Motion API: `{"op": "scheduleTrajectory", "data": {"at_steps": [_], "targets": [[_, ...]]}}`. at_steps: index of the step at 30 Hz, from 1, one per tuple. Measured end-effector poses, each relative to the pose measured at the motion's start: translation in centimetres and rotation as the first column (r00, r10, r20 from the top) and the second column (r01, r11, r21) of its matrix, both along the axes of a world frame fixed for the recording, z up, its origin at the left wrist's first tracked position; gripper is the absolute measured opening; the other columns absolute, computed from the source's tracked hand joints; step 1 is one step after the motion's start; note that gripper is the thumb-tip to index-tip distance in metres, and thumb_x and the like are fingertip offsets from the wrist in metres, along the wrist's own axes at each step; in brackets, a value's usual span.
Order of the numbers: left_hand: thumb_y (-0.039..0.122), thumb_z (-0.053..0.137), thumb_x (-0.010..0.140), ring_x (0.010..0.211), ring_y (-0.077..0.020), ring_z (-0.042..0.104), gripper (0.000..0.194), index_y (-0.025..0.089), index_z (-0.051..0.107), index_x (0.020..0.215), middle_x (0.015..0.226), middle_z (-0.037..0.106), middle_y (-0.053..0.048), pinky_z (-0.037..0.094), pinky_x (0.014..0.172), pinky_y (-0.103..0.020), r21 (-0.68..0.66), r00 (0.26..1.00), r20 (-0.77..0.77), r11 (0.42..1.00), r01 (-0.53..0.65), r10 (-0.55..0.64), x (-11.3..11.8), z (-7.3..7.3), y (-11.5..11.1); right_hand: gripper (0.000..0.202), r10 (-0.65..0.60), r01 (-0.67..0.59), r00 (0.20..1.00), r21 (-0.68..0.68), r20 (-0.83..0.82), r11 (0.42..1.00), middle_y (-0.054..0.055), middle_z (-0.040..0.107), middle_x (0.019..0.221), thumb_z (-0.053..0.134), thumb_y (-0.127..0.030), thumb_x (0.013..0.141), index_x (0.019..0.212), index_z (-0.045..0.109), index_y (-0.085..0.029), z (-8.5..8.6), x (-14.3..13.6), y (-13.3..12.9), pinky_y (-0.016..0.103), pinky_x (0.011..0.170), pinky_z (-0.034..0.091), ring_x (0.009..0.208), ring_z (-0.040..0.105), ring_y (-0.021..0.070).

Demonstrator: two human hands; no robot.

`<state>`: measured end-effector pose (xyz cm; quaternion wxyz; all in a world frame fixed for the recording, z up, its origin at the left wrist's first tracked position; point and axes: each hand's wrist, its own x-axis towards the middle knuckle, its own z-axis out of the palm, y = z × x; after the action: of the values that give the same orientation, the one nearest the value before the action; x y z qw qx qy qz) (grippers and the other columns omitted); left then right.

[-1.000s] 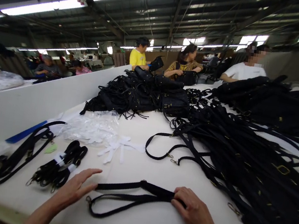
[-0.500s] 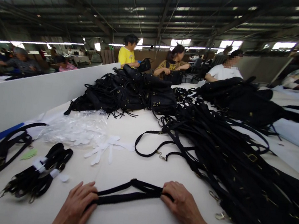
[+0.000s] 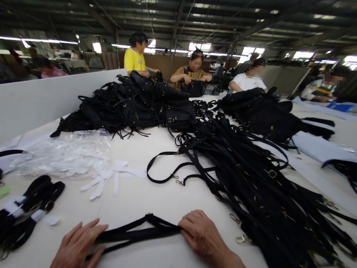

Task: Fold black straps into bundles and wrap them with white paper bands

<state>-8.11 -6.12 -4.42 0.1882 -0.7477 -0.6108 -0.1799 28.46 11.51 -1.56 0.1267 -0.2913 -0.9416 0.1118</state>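
A folded black strap [image 3: 136, 236] stretches in several layers between my two hands, just above the white tabletop. A small slider buckle [image 3: 149, 214] shows on its upper layer. My left hand [image 3: 75, 250] holds the strap's left end between thumb and fingers, with the thumb somewhat apart from them. At the other end my right hand [image 3: 202, 234] has its fingers closed round the strap, hiding that end. Left of my left hand lie black straps bundled [image 3: 31, 206] with white paper bands and metal hooks.
A long heap of black straps [image 3: 242, 175] with metal clips spreads on the right. Black bags [image 3: 142, 106] are piled farther back. Clear plastic [image 3: 72, 149] and white paper strips [image 3: 108, 175] lie left of centre. A white partition [image 3: 18, 105] borders the left. Several people work beyond.
The view has swung right, so the table things appear farther left. My left thumb and fingers have spread apart slightly, and the strap's layers have separated near that hand.
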Motion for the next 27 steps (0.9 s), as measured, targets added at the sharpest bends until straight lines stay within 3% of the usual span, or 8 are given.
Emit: {"op": "scheduleTrajectory", "data": {"at_steps": [4,7,14,18,21,23,27], "targets": [[0.036,0.059,0.087,0.135,-0.0253,0.051,0.047,0.029,0.052,0.133,0.140,0.063,-0.003,0.037,0.109,-0.044,-0.022,0.991,-0.087,0.995,0.102,-0.103,4.6,1.3,2.0,0.014,-0.023,0.023,1.000,-0.036,0.000,0.999,0.003,0.069,0.098,0.053,-0.019,0.092,0.098,0.065,-0.023,-0.6,0.2,0.0,0.033,0.084,0.043,0.091,0.059,0.0179],[0.034,0.055,0.089,0.135,-0.0247,0.051,0.042,0.031,0.053,0.131,0.142,0.061,-0.002,0.043,0.106,-0.046,-0.078,0.994,-0.065,0.993,0.084,-0.089,6.7,0.8,3.9,0.013,-0.029,0.030,0.999,-0.063,0.022,0.998,0.003,0.069,0.098,0.054,-0.023,0.093,0.098,0.065,-0.023,-0.5,0.2,0.1,0.033,0.083,0.043,0.092,0.060,0.0185],[0.031,0.054,0.090,0.137,-0.0302,0.050,0.025,0.034,0.063,0.113,0.146,0.058,-0.003,0.050,0.101,-0.057,-0.260,0.989,0.150,0.965,0.029,0.011,6.8,-1.7,5.5,0.010,-0.061,0.063,0.998,-0.118,0.020,0.991,0.001,0.070,0.098,0.058,-0.028,0.093,0.096,0.066,-0.024,0.1,0.4,-0.2,0.032,0.082,0.044,0.091,0.060,0.0177],[0.029,0.054,0.089,0.139,-0.0315,0.047,0.018,0.033,0.064,0.104,0.147,0.057,-0.003,0.049,0.101,-0.062,-0.274,0.985,0.168,0.962,0.015,0.032,7.0,-1.8,5.2,0.014,-0.083,0.085,0.996,-0.136,0.020,0.987,0.002,0.070,0.101,0.058,-0.031,0.093,0.102,0.066,-0.025,-0.1,0.5,-0.3,0.032,0.085,0.045,0.093,0.060,0.0184],[0.028,0.055,0.089,0.141,-0.0329,0.044,0.021,0.031,0.062,0.108,0.149,0.054,-0.005,0.049,0.101,-0.062,-0.202,0.990,0.138,0.979,0.034,-0.006,7.9,-1.4,4.6,0.019,-0.095,0.098,0.995,-0.138,0.029,0.986,0.002,0.069,0.103,0.056,-0.031,0.094,0.110,0.065,-0.026,-0.2,0.4,-0.3,0.033,0.086,0.045,0.095,0.060,0.0191],[0.030,0.056,0.090,0.137,-0.0315,0.048,0.030,0.032,0.058,0.119,0.146,0.056,-0.006,0.049,0.102,-0.060,-0.156,0.990,0.137,0.986,0.051,-0.029,8.5,-1.2,4.1,0.021,-0.093,0.098,0.995,-0.133,0.038,0.986,0.003,0.069,0.104,0.053,-0.030,0.096,0.113,0.065,-0.028,-0.2,0.3,-0.3,0.033,0.085,0.045,0.095,0.060,0.0191],[0.027,0.049,0.095,0.115,-0.0203,0.064,0.032,0.032,0.053,0.126,0.122,0.071,-0.002,0.054,0.097,-0.041,-0.202,0.967,0.251,0.975,0.089,-0.036,9.2,-1.0,3.7,0.021,-0.088,0.093,0.995,-0.134,0.046,0.987,0.002,0.069,0.103,0.051,-0.029,0.097,0.111,0.065,-0.028,-0.1,0.3,-0.3,0.033,0.085,0.046,0.095,0.060,0.0187]]}}
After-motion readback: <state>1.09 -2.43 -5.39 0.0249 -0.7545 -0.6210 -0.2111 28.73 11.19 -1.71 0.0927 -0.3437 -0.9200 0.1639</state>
